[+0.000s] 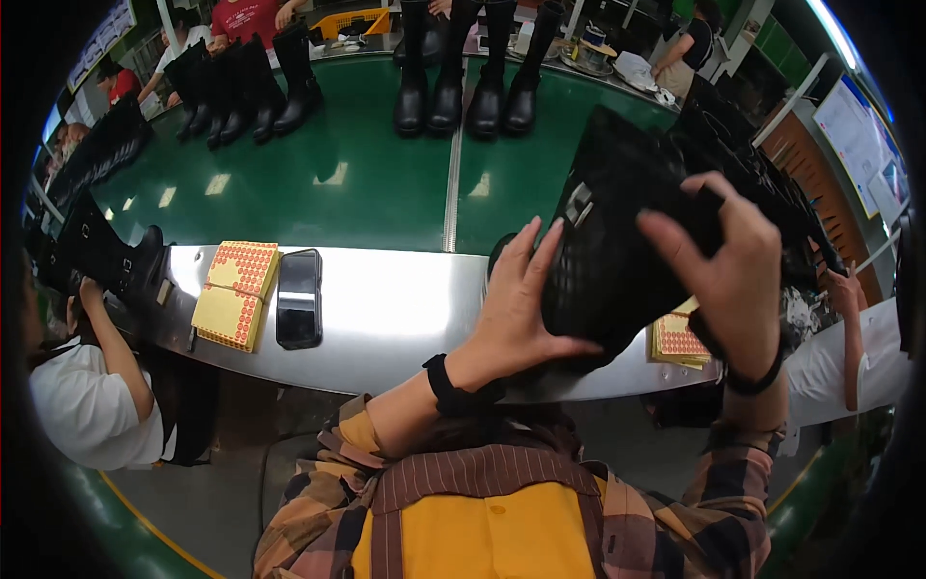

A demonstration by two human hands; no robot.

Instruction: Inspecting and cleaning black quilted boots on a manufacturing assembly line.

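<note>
A black boot (608, 261) with a silver buckle stands tilted in front of me at the steel edge of the table. My left hand (516, 309) presses against its left side, fingers stretched along the shaft and thumb low across it. Around the upper right of the boot curves my right hand (738, 256), its thumb on the near face and its fingertips at the far edge, slightly blurred. Dark leather hides where those fingers touch. Partly behind my left hand, a rounded black shape shows, too covered to make out.
Left of me lie a banded stack of yellow sticker sheets (234, 294) and a black phone (299, 299). More sticker sheets (680, 338) sit under my right hand. Black boots (463, 92) stand across the green belt (376, 183). Co-workers' arms (121, 357) handle boots at both sides.
</note>
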